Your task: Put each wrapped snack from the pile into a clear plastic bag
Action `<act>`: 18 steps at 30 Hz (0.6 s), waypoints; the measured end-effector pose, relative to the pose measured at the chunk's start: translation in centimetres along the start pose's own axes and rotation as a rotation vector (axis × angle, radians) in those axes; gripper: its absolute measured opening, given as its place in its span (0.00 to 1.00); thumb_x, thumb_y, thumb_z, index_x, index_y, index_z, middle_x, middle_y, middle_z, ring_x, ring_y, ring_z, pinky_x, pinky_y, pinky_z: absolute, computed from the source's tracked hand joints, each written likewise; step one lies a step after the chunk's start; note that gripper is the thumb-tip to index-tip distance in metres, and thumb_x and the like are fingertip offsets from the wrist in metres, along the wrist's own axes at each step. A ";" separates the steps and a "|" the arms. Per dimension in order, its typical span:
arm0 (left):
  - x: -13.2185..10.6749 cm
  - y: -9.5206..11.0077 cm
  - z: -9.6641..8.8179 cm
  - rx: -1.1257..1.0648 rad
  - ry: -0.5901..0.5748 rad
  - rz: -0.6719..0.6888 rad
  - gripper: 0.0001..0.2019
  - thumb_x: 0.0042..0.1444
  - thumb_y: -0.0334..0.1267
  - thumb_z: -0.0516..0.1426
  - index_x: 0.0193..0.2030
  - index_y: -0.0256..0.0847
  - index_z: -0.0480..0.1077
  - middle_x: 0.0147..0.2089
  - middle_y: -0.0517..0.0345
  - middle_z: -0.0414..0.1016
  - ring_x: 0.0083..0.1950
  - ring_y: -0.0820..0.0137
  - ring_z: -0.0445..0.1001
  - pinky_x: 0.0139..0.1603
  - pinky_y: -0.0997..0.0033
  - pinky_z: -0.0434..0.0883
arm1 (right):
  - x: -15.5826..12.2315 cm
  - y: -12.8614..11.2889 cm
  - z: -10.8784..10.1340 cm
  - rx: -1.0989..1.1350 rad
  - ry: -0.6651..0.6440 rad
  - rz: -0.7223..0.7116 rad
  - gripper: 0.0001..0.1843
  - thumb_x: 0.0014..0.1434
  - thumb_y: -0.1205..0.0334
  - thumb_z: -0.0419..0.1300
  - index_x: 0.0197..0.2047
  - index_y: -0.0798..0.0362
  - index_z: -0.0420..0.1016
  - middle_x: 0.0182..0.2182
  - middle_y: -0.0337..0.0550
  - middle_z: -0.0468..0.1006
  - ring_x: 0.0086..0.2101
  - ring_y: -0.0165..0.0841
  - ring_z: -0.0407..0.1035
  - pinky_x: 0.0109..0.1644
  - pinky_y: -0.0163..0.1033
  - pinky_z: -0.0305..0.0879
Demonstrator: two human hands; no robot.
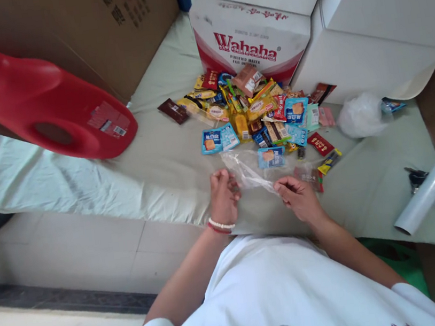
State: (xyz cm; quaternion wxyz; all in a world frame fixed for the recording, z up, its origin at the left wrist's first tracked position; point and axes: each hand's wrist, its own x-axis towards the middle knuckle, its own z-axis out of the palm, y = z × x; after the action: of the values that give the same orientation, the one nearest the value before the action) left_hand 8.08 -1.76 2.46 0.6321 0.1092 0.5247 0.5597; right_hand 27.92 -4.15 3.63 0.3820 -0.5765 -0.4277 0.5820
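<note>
A clear plastic bag (249, 172) is stretched out in front of me, see-through and wrinkled. My right hand (298, 195) pinches its right end between thumb and fingers. Beside the bag's left part, my left hand (224, 197) has its fingers curled in; whether they grip the film is hard to see. Just beyond the bag lies a blue snack packet (272, 157). A heap of small wrapped snacks (260, 105) spreads behind it, in yellow, red, blue and brown wrappers. One blue-and-white packet (218, 139) lies at the heap's near left.
A red jug (85, 117) stands at left before a brown carton (135, 39). Behind the snacks is a Wahaha water box (251, 39). To the right are a crumpled white plastic bag (361, 116) and a plastic film roll (426, 195). Pale green cloth (162, 176) covers the surface.
</note>
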 end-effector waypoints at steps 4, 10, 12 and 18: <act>-3.3 -1.8 -1.3 0.117 0.041 0.172 0.22 0.49 0.53 0.69 0.34 0.44 0.63 0.27 0.69 0.63 0.24 0.80 0.62 0.19 0.80 0.54 | 0.0 -0.7 1.2 0.186 0.039 0.096 0.21 0.47 0.44 0.74 0.29 0.52 0.76 0.20 0.31 0.67 0.18 0.23 0.53 0.18 0.30 0.48; -4.5 -2.9 0.3 0.416 -0.386 0.173 0.18 0.46 0.48 0.72 0.37 0.40 0.76 0.35 0.56 0.77 0.36 0.71 0.74 0.33 0.74 0.68 | -0.5 -1.5 2.4 0.261 -0.013 0.149 0.20 0.45 0.45 0.75 0.30 0.53 0.78 0.18 0.32 0.68 0.18 0.23 0.57 0.17 0.30 0.52; -4.0 -2.8 0.9 0.395 -0.386 0.152 0.17 0.50 0.51 0.69 0.37 0.39 0.77 0.31 0.57 0.78 0.31 0.72 0.73 0.33 0.72 0.69 | -0.6 -1.7 2.2 0.277 -0.009 0.134 0.20 0.46 0.46 0.75 0.33 0.53 0.81 0.19 0.34 0.70 0.20 0.24 0.60 0.18 0.30 0.55; -2.7 -2.5 0.5 0.411 -0.362 0.153 0.18 0.54 0.54 0.65 0.33 0.39 0.77 0.28 0.59 0.77 0.22 0.77 0.65 0.26 0.74 0.63 | -0.5 -2.6 1.0 0.262 0.020 0.131 0.20 0.45 0.48 0.76 0.34 0.53 0.82 0.25 0.38 0.76 0.20 0.23 0.60 0.18 0.29 0.54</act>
State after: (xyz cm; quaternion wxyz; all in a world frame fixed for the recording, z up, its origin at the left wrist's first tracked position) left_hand 10.42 -4.61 2.33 0.6360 0.3723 0.4961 0.4591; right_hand 26.78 -3.76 6.24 0.4195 -0.5541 -0.3059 0.6507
